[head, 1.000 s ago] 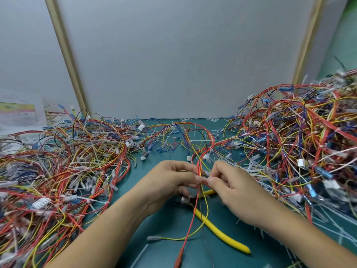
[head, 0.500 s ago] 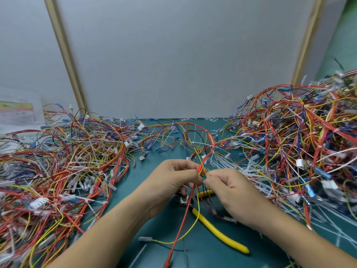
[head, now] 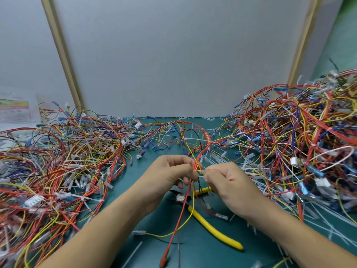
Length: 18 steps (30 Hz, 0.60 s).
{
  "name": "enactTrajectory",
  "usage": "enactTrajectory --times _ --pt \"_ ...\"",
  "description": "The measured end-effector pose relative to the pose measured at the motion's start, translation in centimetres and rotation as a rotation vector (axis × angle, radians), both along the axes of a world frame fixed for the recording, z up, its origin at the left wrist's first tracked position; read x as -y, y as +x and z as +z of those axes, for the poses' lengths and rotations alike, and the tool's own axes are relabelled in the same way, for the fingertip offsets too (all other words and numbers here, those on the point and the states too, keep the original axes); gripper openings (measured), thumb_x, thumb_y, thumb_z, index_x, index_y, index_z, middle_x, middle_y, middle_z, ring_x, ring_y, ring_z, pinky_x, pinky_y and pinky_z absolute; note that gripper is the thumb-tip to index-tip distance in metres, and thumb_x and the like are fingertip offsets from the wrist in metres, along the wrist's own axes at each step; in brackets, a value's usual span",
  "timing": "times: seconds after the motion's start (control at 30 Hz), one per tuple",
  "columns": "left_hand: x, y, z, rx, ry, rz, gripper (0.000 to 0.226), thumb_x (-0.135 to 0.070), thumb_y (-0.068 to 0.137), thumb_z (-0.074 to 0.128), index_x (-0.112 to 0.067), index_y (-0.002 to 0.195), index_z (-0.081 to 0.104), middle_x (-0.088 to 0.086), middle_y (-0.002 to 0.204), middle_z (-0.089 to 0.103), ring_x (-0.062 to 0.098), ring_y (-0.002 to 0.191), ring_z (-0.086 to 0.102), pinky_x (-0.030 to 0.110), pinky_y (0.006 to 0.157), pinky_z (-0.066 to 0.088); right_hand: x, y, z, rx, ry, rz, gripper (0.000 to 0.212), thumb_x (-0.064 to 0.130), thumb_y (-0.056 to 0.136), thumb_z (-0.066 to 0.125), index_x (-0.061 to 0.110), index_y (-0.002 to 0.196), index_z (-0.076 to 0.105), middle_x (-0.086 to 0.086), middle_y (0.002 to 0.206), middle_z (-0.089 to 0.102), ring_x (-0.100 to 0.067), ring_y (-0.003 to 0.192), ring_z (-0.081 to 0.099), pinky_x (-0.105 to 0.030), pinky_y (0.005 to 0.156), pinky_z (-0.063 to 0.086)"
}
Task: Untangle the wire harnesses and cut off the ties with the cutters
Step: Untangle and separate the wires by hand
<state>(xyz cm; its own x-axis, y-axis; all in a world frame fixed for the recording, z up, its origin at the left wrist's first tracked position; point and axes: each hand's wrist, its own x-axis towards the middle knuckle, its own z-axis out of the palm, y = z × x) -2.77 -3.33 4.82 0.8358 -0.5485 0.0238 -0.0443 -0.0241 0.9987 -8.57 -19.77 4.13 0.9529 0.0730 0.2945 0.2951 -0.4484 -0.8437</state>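
Light, limp, springy harness [head: 195, 165] pinched in left grip [head: 172, 175]; tie [head: 201, 171] apparently pinched in right grip [head: 229, 182]. Best held beside tie.

All you really get of the person is two bare hands, the left hand [head: 170, 176] and the right hand [head: 230, 183], plain skin from knuckles to wrist. Each one runs into a bare forearm, left forearm [head: 108, 229] and right forearm [head: 289, 233], uncovered all the way down to the bottom edge of the shot. Fingernails are too small and blurry to say much about.
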Motion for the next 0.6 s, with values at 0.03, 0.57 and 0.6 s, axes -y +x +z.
enactTrajectory --times 0.03,0.57,0.6 --pt "0.0 0.0 0.0 0.010 0.006 -0.015 0.021 -0.013 0.065 0.065 -0.014 0.083 0.075 0.002 0.071 0.065 0.015 0.066 0.049 0.027 0.064 0.038 0.1 0.0 0.0 0.000 0.005 -0.004 0.036 0.028 0.082 0.044 0.012 0.055 0.027 0.003 0.051 0.023 -0.008 0.047 0.020 -0.021 0.045 0.020" --pt "-0.5 1.0 -0.3 0.037 0.048 0.235 0.038 -0.049 0.071 0.074 -0.014 0.079 0.060 0.000 0.070 0.060 0.014 0.058 0.055 0.031 0.059 0.045 -0.1 -1.1 0.6 -0.053 0.010 0.247 0.035 0.017 0.083 0.045 0.020 0.050 0.035 0.006 0.046 0.029 -0.008 0.046 0.027 -0.029 0.045 0.025" --pt "-0.5 0.9 -0.4 0.019 0.064 0.199 0.041 -0.051 0.071 0.073 -0.013 0.082 0.062 0.001 0.074 0.063 0.014 0.060 0.057 0.029 0.058 0.047 -0.2 -1.2 0.6 -0.075 -0.003 0.296 0.033 0.016 0.083 0.046 0.013 0.051 0.038 -0.004 0.046 0.033 -0.012 0.047 0.031 -0.032 0.046 0.027"
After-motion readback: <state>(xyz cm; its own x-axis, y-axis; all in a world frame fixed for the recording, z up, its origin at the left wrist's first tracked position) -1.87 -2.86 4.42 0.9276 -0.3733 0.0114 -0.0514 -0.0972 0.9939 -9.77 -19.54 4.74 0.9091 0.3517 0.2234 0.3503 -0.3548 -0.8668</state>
